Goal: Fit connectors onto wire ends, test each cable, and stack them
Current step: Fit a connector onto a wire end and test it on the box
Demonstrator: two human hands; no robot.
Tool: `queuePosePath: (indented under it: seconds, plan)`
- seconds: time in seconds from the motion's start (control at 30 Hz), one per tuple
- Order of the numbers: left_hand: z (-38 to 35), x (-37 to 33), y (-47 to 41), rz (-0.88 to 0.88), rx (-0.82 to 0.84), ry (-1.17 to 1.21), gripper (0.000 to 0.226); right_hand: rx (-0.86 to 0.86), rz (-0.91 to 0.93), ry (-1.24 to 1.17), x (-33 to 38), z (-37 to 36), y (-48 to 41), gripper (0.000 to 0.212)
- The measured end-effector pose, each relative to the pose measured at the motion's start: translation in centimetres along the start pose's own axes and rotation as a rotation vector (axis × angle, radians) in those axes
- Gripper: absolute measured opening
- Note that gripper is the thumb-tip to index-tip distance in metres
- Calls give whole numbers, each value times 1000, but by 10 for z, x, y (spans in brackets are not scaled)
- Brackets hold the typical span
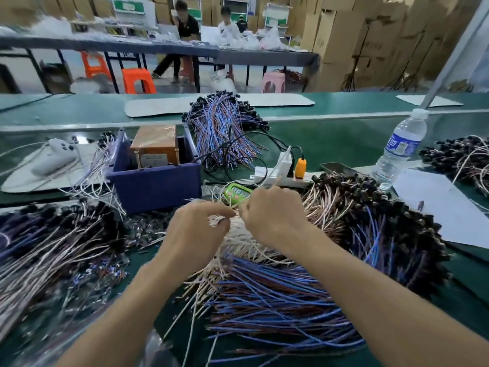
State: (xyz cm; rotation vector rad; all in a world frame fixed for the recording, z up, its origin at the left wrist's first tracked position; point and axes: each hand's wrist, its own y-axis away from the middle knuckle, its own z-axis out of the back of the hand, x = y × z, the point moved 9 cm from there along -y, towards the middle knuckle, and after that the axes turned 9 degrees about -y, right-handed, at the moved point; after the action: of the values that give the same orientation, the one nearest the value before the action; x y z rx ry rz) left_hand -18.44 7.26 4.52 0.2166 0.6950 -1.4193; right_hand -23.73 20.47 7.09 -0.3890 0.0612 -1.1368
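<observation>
Wire (236, 206), thin and pale, runs between two grips: left grip (201, 229) pinches it with curled fingers, right grip (272, 215) closes round it. Beneath both, tangled blue-and-brown cables (277, 300) heap on the green bench (344, 144).

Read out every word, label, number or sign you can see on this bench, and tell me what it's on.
Blue label on the water bottle: white characters, too blurred to read.
Display of the green timer: digits blurred, unreadable.
Label on the brown box in the blue bin: too small.
Background green signs and cardboard cartons: print unreadable.
Nothing can be quoted.
</observation>
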Motion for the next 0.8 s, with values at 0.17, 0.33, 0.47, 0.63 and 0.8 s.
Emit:
queuePosePath:
  seconds: [0.17,0.33,0.47,0.63,0.8]
  plan:
    - [57,63,16,75,-185,-83,20,49,84,-318,83,-41,-4,34]
    - [115,130,36,216,-370,-230,17,291,56,-606,153,-85,-14,10]
    - [144,177,57,354,-467,-281,22,378,77,-714,195,-101,-17,45]
    - [130,194,71,369,-437,-349,33,460,147,-591,233,-114,-19,49]
    - [117,198,67,319,-357,-381,29,386,268,-441,244,-107,-17,19]
